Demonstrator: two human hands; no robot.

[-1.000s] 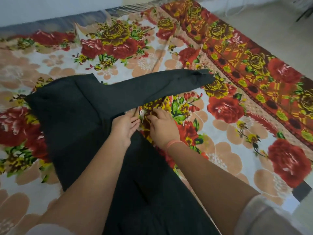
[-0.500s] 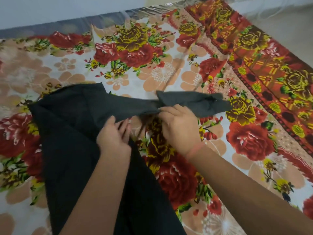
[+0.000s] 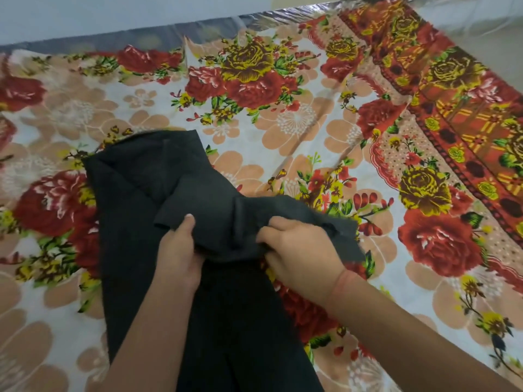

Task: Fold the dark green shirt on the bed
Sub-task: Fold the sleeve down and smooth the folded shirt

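Note:
The dark green shirt (image 3: 135, 250) lies lengthwise on the floral bedspread (image 3: 297, 131), its body running from the middle of the view down to the bottom edge. Its right sleeve is bunched and folded inward over the chest. My left hand (image 3: 179, 258) grips the folded sleeve fabric at its left end, thumb on top. My right hand (image 3: 300, 256) pinches the sleeve's other end, where the cuff spreads out to the right over the bedspread. A red thread circles my right wrist.
The bed's far edge with a grey shiny border (image 3: 169, 32) runs along the top. A red and yellow patterned band of the bedspread (image 3: 452, 108) marks the right side, with pale floor (image 3: 495, 29) beyond it.
The sleeve that lay stretched out to the right has been lifted and drawn leftward onto the shirt's body. Both hands have closed on it; the view has shifted nearer.

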